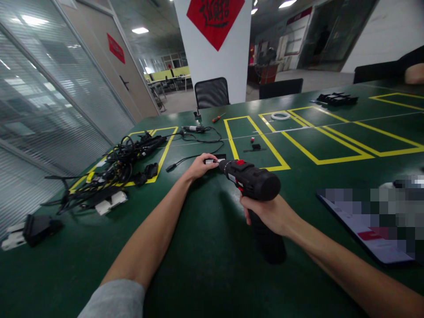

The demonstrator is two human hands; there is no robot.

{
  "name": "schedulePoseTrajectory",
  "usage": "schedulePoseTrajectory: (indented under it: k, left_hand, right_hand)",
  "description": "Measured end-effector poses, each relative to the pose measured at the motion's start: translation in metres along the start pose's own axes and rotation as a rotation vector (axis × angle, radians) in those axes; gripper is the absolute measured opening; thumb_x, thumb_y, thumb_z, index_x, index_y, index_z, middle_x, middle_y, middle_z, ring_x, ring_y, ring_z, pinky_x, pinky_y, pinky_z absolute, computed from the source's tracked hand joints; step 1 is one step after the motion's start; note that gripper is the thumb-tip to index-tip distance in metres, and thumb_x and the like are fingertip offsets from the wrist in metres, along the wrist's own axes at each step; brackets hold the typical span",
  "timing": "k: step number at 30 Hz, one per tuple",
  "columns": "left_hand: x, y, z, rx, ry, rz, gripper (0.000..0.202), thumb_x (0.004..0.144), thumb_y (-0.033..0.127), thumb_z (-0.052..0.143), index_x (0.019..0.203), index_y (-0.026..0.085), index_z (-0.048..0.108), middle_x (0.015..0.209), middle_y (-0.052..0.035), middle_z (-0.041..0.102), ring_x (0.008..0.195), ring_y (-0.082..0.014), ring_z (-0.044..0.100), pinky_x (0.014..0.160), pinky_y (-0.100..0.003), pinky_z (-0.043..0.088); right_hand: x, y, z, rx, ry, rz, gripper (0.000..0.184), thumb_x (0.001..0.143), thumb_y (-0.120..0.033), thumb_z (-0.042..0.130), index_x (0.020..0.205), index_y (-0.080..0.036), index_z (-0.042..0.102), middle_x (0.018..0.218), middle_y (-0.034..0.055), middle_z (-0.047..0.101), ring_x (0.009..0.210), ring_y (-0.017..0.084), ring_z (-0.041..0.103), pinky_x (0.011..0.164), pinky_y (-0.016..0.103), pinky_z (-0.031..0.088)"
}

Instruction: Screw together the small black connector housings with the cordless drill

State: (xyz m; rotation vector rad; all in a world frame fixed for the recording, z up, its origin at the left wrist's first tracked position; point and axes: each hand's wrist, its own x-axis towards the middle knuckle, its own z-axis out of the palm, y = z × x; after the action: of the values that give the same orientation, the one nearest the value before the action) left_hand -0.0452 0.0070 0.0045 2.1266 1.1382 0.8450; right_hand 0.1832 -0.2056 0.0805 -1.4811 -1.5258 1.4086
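Note:
My right hand [265, 214] is wrapped round the grip of a black cordless drill [251, 179] with a red switch, its chuck pointing away towards the left. My left hand [200, 165] reaches forward, fingers curled on a small black and white part [217, 159] lying on the green table [205, 247], right at the drill's tip. A thin black cable [185, 161] trails from that spot to the left.
A tangle of black cables and adapters [119, 163] lies at the left, with black and white blocks [29, 229] nearer the edge. Yellow tape boxes mark the table. A screwdriver [218, 118], a white tape roll [280, 116] and black parts [336, 99] lie farther back. A blurred flat item [367, 225] is at right.

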Motion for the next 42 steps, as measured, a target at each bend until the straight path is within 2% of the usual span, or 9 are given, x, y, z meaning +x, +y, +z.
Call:
schedulePoseTrajectory:
  k: [5, 10, 14, 19, 25, 29, 33, 37, 42]
  left_hand:
    - [0.000, -0.002, 0.002, 0.026, -0.001, -0.001, 0.039, 0.073, 0.044, 0.070, 0.102, 0.017, 0.070, 0.108, -0.0071, 0.066, 0.103, -0.0227, 0.059, 0.097, -0.036, 0.044]
    - [-0.002, 0.000, 0.001, 0.061, -0.018, -0.006, 0.041, 0.074, 0.041, 0.068, 0.109, 0.018, 0.069, 0.114, -0.0071, 0.065, 0.106, -0.0227, 0.059, 0.098, -0.035, 0.044]
    - [-0.002, 0.001, -0.001, 0.080, -0.036, 0.004, 0.046, 0.074, 0.040, 0.068, 0.114, 0.017, 0.068, 0.118, -0.0086, 0.063, 0.110, -0.0241, 0.058, 0.100, -0.036, 0.044]
    - [-0.002, 0.004, -0.001, 0.070, -0.024, -0.023, 0.045, 0.073, 0.038, 0.068, 0.113, 0.016, 0.068, 0.117, -0.0091, 0.063, 0.108, -0.0240, 0.059, 0.099, -0.037, 0.045]
    - [-0.003, 0.007, -0.001, 0.071, -0.019, -0.051, 0.044, 0.073, 0.041, 0.069, 0.111, 0.018, 0.069, 0.115, -0.0076, 0.064, 0.105, -0.0237, 0.059, 0.097, -0.036, 0.046]
    - [-0.003, 0.005, -0.002, 0.068, -0.023, -0.045, 0.045, 0.073, 0.043, 0.069, 0.111, 0.019, 0.069, 0.117, -0.0071, 0.063, 0.107, -0.0239, 0.058, 0.098, -0.036, 0.045]
    - [-0.002, 0.002, -0.002, 0.056, -0.031, -0.047, 0.047, 0.073, 0.045, 0.070, 0.112, 0.018, 0.068, 0.116, -0.0079, 0.063, 0.106, -0.0240, 0.059, 0.096, -0.036, 0.046]
    - [-0.001, -0.001, -0.002, 0.045, -0.035, -0.065, 0.049, 0.073, 0.047, 0.070, 0.113, 0.019, 0.068, 0.118, -0.0078, 0.063, 0.104, -0.0239, 0.059, 0.095, -0.037, 0.047]
    - [0.000, -0.005, -0.001, 0.037, -0.034, -0.040, 0.049, 0.073, 0.047, 0.070, 0.113, 0.020, 0.068, 0.119, -0.0077, 0.063, 0.105, -0.0239, 0.059, 0.096, -0.036, 0.047]
  right_hand:
    - [0.002, -0.001, 0.002, -0.003, -0.016, -0.024, 0.020, 0.079, -0.024, 0.054, 0.061, -0.018, 0.058, 0.058, 0.0056, 0.064, 0.057, 0.019, 0.063, 0.063, 0.034, 0.049]
    - [0.002, 0.001, 0.007, 0.020, -0.021, -0.051, 0.009, 0.080, -0.026, 0.060, 0.080, -0.018, 0.060, 0.064, 0.0027, 0.063, 0.057, 0.019, 0.064, 0.063, 0.035, 0.050]
    - [0.003, 0.003, 0.010, -0.007, -0.048, -0.072, 0.027, 0.081, -0.040, 0.067, 0.095, -0.017, 0.061, 0.073, 0.0049, 0.067, 0.064, 0.022, 0.067, 0.064, 0.036, 0.051]
    - [0.008, 0.010, 0.006, 0.044, -0.154, -0.124, 0.033, 0.078, -0.044, 0.073, 0.092, -0.017, 0.060, 0.074, 0.0042, 0.068, 0.066, 0.022, 0.068, 0.066, 0.036, 0.051]
    - [0.007, 0.010, -0.003, 0.318, -0.254, -0.042, 0.053, 0.076, -0.047, 0.076, 0.114, -0.017, 0.054, 0.079, 0.0028, 0.068, 0.058, 0.018, 0.066, 0.064, 0.035, 0.052]
    - [0.005, 0.008, -0.005, 0.358, -0.261, 0.017, 0.052, 0.077, -0.048, 0.074, 0.112, -0.016, 0.053, 0.064, 0.0006, 0.067, 0.053, 0.017, 0.063, 0.059, 0.033, 0.049]
    - [0.006, 0.010, -0.005, 0.319, -0.222, -0.023, 0.037, 0.080, -0.045, 0.070, 0.100, -0.017, 0.056, 0.055, -0.0018, 0.063, 0.048, 0.015, 0.059, 0.056, 0.031, 0.046]
    - [0.008, 0.012, -0.004, 0.307, -0.220, -0.073, 0.025, 0.080, -0.039, 0.067, 0.089, -0.018, 0.057, 0.055, -0.0018, 0.061, 0.048, 0.016, 0.058, 0.056, 0.032, 0.046]
    - [0.008, 0.013, -0.005, 0.305, -0.208, -0.065, 0.022, 0.079, -0.038, 0.065, 0.086, -0.019, 0.057, 0.055, -0.0004, 0.062, 0.048, 0.016, 0.058, 0.056, 0.033, 0.046]
